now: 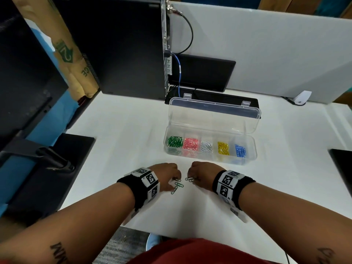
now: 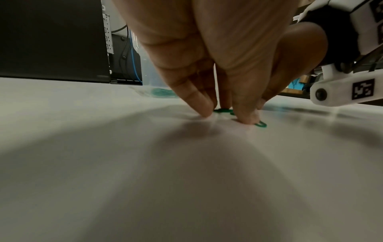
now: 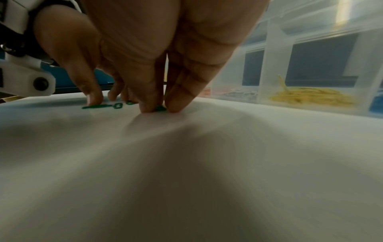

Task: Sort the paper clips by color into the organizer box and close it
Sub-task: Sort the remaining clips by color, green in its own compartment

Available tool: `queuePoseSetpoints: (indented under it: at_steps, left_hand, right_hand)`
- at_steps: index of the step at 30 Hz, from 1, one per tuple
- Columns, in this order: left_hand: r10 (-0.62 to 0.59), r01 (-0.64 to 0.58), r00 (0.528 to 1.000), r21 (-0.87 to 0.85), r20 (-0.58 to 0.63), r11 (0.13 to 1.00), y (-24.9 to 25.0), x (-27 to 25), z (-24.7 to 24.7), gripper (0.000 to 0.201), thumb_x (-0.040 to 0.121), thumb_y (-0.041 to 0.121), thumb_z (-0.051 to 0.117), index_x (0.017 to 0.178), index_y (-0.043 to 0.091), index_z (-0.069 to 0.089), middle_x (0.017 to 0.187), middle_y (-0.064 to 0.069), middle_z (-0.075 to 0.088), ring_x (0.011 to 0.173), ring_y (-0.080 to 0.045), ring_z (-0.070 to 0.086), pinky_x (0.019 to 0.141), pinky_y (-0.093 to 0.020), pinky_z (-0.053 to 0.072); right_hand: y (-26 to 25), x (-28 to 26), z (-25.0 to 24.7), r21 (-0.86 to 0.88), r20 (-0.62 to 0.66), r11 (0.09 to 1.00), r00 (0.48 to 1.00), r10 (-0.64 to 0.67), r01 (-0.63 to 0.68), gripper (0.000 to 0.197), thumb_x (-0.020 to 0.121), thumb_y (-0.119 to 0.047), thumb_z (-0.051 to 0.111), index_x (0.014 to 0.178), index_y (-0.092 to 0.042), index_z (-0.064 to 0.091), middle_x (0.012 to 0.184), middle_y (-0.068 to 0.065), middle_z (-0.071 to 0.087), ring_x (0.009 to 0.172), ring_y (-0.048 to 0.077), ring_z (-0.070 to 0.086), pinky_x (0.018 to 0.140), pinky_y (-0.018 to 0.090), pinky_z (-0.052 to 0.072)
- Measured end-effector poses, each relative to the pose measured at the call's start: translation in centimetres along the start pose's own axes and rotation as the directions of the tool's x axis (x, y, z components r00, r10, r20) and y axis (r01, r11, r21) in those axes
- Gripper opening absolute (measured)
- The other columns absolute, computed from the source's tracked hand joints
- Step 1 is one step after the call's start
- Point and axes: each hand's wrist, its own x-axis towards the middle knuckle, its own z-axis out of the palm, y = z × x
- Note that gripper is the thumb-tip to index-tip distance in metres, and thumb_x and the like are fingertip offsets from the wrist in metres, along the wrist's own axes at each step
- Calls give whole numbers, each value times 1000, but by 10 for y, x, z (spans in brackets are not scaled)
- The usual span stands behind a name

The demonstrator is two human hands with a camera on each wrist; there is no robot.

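The clear organizer box stands open on the white table, lid tilted back. Its compartments hold green, pink, white, yellow and blue paper clips. In front of it a few loose green paper clips lie between my hands. My left hand bends down over them, fingertips pinching at green clips on the table. My right hand pinches a green clip between thumb and finger. More green clips lie beside it.
A black computer tower with cables stands behind and left of the box. A dark flat device leans on the white partition. A monitor stand base sits at the left, a dark object at the right edge.
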Motion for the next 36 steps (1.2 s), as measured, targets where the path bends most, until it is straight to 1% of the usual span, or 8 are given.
queuePoseSetpoints:
  at_steps: [4, 12, 15, 17, 24, 26, 31, 36]
  left_hand:
    - [-42, 40, 996, -25, -76, 999, 7, 4, 4, 35, 88, 23, 58, 122, 15, 57, 121, -7, 53, 111, -25, 55, 89, -28, 41]
    - [-95, 94, 992, -13, -79, 995, 18, 4, 12, 52, 83, 33, 66, 128, 14, 50, 125, -8, 50, 114, -26, 52, 92, -30, 42]
    - [-143, 140, 985, -40, -94, 989, 26, 9, 11, 43, 85, 29, 66, 122, 11, 53, 123, -9, 52, 111, -27, 54, 88, -30, 42]
    - [-172, 165, 978, -62, -119, 984, 31, 12, 12, 35, 85, 27, 65, 115, 10, 57, 119, -10, 55, 108, -27, 56, 84, -29, 43]
    - [-197, 202, 974, 40, -111, 979, 42, 19, 5, 23, 89, 17, 54, 105, 4, 61, 113, -15, 61, 102, -32, 61, 80, -32, 48]
    - [-196, 203, 976, 64, -98, 977, 43, 21, 5, 23, 87, 17, 54, 105, 4, 61, 113, -14, 61, 101, -31, 61, 78, -31, 47]
    - [-166, 173, 984, 139, -63, 975, 46, 24, 5, 24, 85, 16, 56, 105, 4, 60, 111, -15, 59, 98, -32, 61, 74, -31, 45]
    - [-138, 143, 990, 196, -40, 970, 44, 22, 0, 22, 85, 13, 54, 98, 0, 65, 90, -14, 60, 92, -33, 63, 72, -31, 47]
  right_hand:
    - [1, -5, 6, 3, -37, 1000, 999, -5, 5, 24, 91, -16, 49, 109, -10, 63, 114, 9, 57, 106, 27, 55, 85, 29, 41]
    - [3, -8, 12, 23, -52, 998, 997, 53, -52, 16, 87, -17, 52, 96, -12, 64, 104, 6, 57, 99, 26, 58, 80, 27, 42]
    - [2, -6, 14, 38, -26, 991, 992, 127, -126, 7, 81, -17, 55, 80, -22, 60, 93, -3, 48, 98, 25, 59, 79, 25, 44]
    - [2, -6, 15, 36, 6, 987, 988, 157, -158, 18, 78, -19, 58, 66, -28, 48, 92, -5, 45, 98, 25, 59, 78, 26, 45]
    - [-2, -7, 17, 5, 42, 979, 978, 203, -203, 19, 77, -21, 61, 66, -25, 46, 91, -3, 46, 98, 26, 60, 70, 24, 40]
    - [-3, -9, 15, -3, 55, 980, 978, 201, -201, 11, 78, -22, 62, 76, -24, 51, 93, -1, 47, 100, 27, 59, 70, 25, 38]
    - [-4, -14, 14, -12, 62, 977, 975, 211, -211, 13, 78, -23, 63, 81, -23, 50, 98, 4, 52, 93, 24, 58, 72, 28, 43]
    - [-4, -20, 11, -17, 36, 976, 975, 219, -218, 13, 77, -23, 62, 82, -22, 50, 105, 6, 62, 88, 22, 56, 70, 27, 42]
